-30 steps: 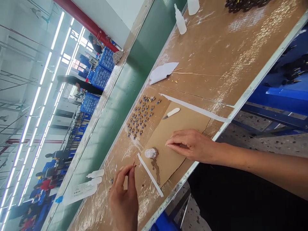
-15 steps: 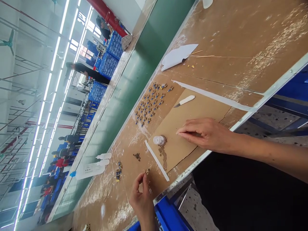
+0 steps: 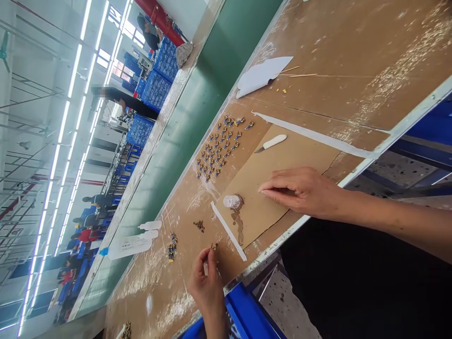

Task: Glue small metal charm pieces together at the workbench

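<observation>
My left hand (image 3: 208,282), at the lower middle, pinches a small dark-gold piece (image 3: 214,246) between thumb and fingertip, just above the table (image 3: 183,287). My right hand (image 3: 303,193) hovers over a brown cardboard sheet (image 3: 275,165) with thumb and fingertips pressed together; anything between them is too small to make out. On the cardboard are a small white-topped jar (image 3: 233,202), a wet stain beside it, and a white-handled blade (image 3: 275,141). Several small blue and gold pieces (image 3: 219,148) lie spread past the cardboard. Left of it are a little dark pile (image 3: 199,226) and a blue-gold cluster (image 3: 172,247).
White strips (image 3: 318,135) border the cardboard. Farther off lie a curled white sheet (image 3: 261,76), thin sticks (image 3: 300,75) and white bottles (image 3: 130,246). A green divider (image 3: 212,80) runs behind the table. Blue bins (image 3: 247,310) stand below the near edge; people are in the background.
The view has shifted slightly, moving the scene a little up and left. Both hands keep nearly the same pose and place relative to the table.
</observation>
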`<state>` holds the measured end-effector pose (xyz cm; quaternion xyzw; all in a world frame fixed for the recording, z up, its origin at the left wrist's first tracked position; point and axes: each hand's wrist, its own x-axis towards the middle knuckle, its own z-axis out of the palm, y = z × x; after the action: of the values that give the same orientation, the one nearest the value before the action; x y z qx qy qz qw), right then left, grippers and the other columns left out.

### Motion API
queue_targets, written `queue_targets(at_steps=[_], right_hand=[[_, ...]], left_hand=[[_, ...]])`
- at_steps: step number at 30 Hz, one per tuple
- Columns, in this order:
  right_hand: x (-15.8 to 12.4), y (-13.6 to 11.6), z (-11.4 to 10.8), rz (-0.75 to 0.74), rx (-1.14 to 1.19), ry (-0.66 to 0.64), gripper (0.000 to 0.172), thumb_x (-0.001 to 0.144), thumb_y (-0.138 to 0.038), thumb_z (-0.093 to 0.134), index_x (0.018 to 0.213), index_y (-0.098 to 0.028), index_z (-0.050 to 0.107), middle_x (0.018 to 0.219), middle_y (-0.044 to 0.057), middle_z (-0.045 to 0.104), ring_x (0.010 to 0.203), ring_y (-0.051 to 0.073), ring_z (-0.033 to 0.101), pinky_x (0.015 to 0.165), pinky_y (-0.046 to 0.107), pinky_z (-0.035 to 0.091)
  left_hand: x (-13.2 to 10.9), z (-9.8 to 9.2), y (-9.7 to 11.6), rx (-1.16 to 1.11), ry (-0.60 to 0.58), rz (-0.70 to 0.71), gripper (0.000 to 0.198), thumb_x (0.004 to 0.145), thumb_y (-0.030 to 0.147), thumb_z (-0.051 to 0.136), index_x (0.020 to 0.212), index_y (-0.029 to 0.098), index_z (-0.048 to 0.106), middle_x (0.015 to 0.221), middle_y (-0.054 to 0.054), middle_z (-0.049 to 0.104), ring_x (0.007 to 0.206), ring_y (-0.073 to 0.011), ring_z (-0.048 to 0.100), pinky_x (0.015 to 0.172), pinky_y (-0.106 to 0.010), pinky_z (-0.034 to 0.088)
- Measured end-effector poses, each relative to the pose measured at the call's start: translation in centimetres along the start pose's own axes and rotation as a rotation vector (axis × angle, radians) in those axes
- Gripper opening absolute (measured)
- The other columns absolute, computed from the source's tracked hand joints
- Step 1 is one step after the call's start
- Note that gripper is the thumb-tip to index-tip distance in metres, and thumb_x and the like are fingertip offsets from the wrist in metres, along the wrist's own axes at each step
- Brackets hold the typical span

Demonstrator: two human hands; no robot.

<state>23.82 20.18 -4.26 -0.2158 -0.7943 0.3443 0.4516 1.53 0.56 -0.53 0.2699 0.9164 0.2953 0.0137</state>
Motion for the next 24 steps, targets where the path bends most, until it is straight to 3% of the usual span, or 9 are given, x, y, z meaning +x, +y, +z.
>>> queue_targets(at_steps=[4,10,18,24], right_hand=[[0.03,-0.16,-0.05,0.011,0.001,-0.006,0.023,0.089,-0.021,0.046,0.079,-0.017,0.066,0.067,0.000,0.062,0.062,0.008,0.055,0.060,0.019,0.038],[0.15,-0.28,-0.15,0.041,0.026,-0.021,0.025,0.089,-0.024,0.044,0.078,-0.018,0.065,0.068,0.001,0.062,0.062,0.009,0.055,0.059,0.021,0.039],[0.09,-0.29,-0.11,0.038,0.010,-0.019,0.023,0.088,-0.022,0.046,0.078,-0.017,0.066,0.066,0.000,0.061,0.060,0.009,0.054,0.059,0.021,0.038],[0.19,-0.32,-0.14,0.044,0.021,-0.020,0.024,0.088,-0.023,0.045,0.077,-0.017,0.065,0.067,0.000,0.061,0.060,0.009,0.054,0.059,0.020,0.038]], left_hand=[[0.31,-0.23,-0.50,0.058,-0.005,0.076,0.040,0.066,0.056,0.059,0.081,0.019,0.067,0.082,-0.006,0.070,0.082,-0.0234,0.063,0.077,-0.034,0.046],[0.60,-0.58,-0.57,0.171,-0.020,0.310,0.030,0.075,0.046,0.055,0.081,0.020,0.068,0.085,-0.006,0.070,0.080,-0.0206,0.064,0.075,-0.031,0.047],[0.58,-0.53,-0.32,0.220,0.000,0.393,0.030,0.078,0.046,0.052,0.080,0.020,0.067,0.082,-0.007,0.069,0.075,-0.0185,0.064,0.065,-0.026,0.048],[0.63,-0.55,-0.06,0.221,-0.001,0.430,0.028,0.078,0.044,0.051,0.077,0.020,0.067,0.081,-0.006,0.069,0.075,-0.0185,0.064,0.067,-0.027,0.048]])
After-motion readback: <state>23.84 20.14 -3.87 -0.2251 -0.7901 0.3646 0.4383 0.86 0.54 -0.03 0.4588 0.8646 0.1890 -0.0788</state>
